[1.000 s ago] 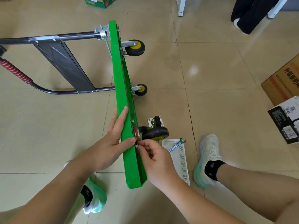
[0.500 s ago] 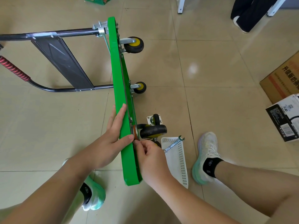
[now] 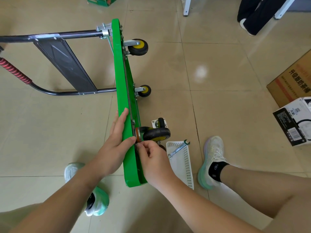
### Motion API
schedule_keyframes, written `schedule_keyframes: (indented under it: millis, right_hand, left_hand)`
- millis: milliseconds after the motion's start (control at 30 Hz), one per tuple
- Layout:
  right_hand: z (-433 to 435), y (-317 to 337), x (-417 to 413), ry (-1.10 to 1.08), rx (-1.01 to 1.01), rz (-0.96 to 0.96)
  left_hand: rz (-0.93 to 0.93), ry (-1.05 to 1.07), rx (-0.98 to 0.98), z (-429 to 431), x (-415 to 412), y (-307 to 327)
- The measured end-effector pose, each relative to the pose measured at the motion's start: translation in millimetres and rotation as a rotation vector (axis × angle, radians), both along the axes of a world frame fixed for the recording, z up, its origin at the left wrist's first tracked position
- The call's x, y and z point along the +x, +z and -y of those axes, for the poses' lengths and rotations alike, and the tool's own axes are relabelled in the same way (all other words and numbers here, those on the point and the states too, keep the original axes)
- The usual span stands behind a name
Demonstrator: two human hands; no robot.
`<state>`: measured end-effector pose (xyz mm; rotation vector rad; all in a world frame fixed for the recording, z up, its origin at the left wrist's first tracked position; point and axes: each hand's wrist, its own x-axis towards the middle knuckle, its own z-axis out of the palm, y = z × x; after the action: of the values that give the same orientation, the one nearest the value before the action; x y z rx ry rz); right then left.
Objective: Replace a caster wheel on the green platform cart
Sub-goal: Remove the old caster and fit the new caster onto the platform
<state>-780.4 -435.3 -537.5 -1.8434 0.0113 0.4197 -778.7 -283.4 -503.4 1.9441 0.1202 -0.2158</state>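
cart handle [image 3: 15,73] cut off at left edge, small part pinched by right hand [image 3: 154,155] hidden behind fingers

The floor [image 3: 218,98] has big tan tiles. A brown cardboard box [image 3: 292,78] sits at the right, and a black and white box [image 3: 294,121] is just beside it. A green box [image 3: 99,1] is far away at the top. White legs [image 3: 186,5] stand near someone's dark trousers [image 3: 257,14].
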Motion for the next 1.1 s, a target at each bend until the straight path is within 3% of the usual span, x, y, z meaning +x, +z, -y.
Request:
schedule_keyframes:
  millis: [300,533,667,800,1100]
  right_hand:
    - [30.3,-7.9,-7.7,-0.031,0.097,-0.068]
    - [97.8,-90.8,-4.9,-0.143,-0.192,-0.231]
    - [137.0,-157.4,-10.4,-0.01,-0.456,-0.34]
    - [172.6,-208.2,-19.2,0.125,-0.562,-0.443]
    - [177.3,-255.8,-12.0,0.618,-0.9,-0.294]
  left_hand:
    - [0.013,0.05,0.16,23.7,-33.0,5.3]
    - [0.043,0.07,0.16,37.6,-54.9,2.4]
    - [0.033,0.061,0.173,38.2,-66.0,0.8]
    - [0.059,0.061,0.216,37.5,-65.5,-1.5]
    - [0.09,0.102,0.178,38.6,-65.4,-14.7]
